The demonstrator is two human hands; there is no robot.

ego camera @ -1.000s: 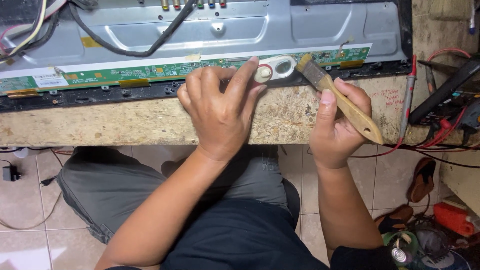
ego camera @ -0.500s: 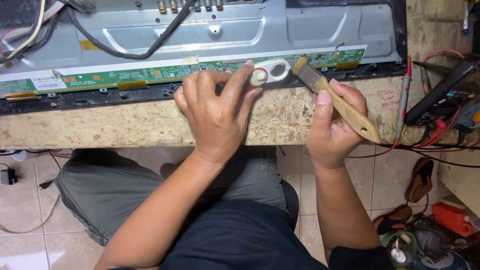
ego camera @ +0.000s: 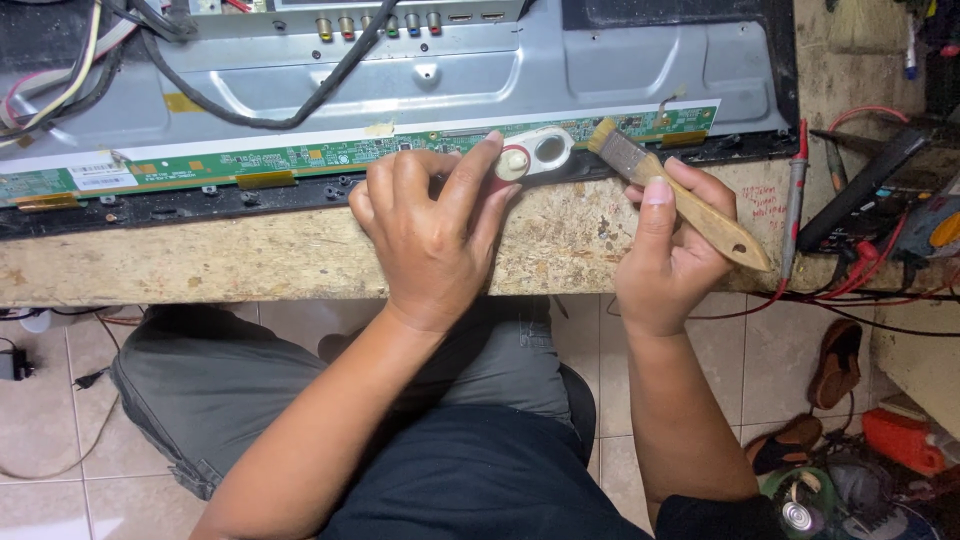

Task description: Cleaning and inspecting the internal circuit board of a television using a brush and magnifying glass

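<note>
Desk [ego camera: 250, 262]: worn, stained slab, pale and pitted along the front edge. On it a grey metal chassis [ego camera: 600, 70] with a long green circuit strip [ego camera: 300, 155] at its near side; black cable [ego camera: 300, 110] looped across. Left hand [ego camera: 430, 225], fingers pinching a white oval tool [ego camera: 535, 152] at the strip. Right hand [ego camera: 670, 250], fingers curled around a wooden-handled brush [ego camera: 680, 195], bristles near the strip. Red probe leads [ego camera: 800, 190] at right. Floor [ego camera: 60, 440]: pale tiles; sandals [ego camera: 835, 365] by the desk.
</note>
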